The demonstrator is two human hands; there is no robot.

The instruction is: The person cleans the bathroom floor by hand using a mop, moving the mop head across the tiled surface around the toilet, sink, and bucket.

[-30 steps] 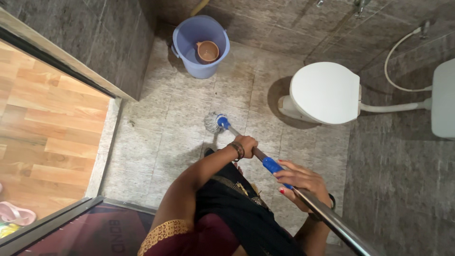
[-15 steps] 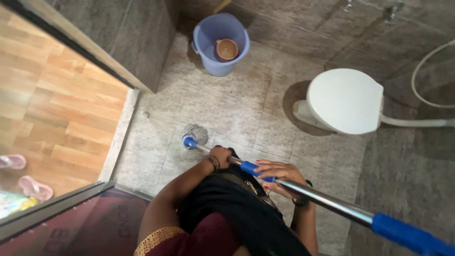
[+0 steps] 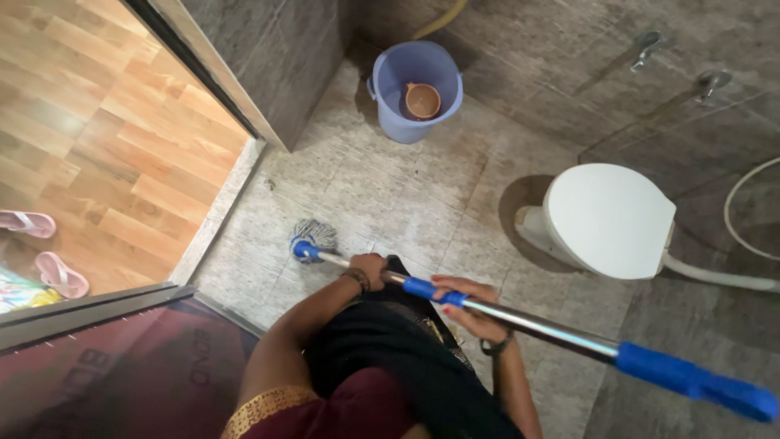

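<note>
Mop (image 3: 520, 323) handling is shown from above, and we list the items from left to right. At the far left, two pink slippers (image 3: 45, 248) lie on the wood-pattern floor (image 3: 106, 122) outside the doorway, and a dark door panel (image 3: 122, 366) fills the lower left corner. Next we find the mop head (image 3: 313, 236), a bundle of grey strands with a blue collar, resting on the grey tiled floor (image 3: 390, 187) just inside the threshold. From the head, the metal shaft runs to the right and toward the camera, ending in a blue grip at the lower right edge. Our left hand (image 3: 370, 268), with a bangle at the wrist, is closed around the shaft near the head end. Our right hand (image 3: 467, 305) is wrapped around the shaft just beside a blue sleeve, fingers curled over the top, with a dark band at the wrist. Both hands sit close together, in front of the dark garment. Beyond the hands, a pale blue bucket (image 3: 398, 122) stands against the far wall with a brown mug (image 3: 422, 100) inside it. To the right, a white toilet (image 3: 609, 219) with its lid down stands well apart from the mop head, and a white hose (image 3: 735, 228) curves along the wall behind it.
</note>
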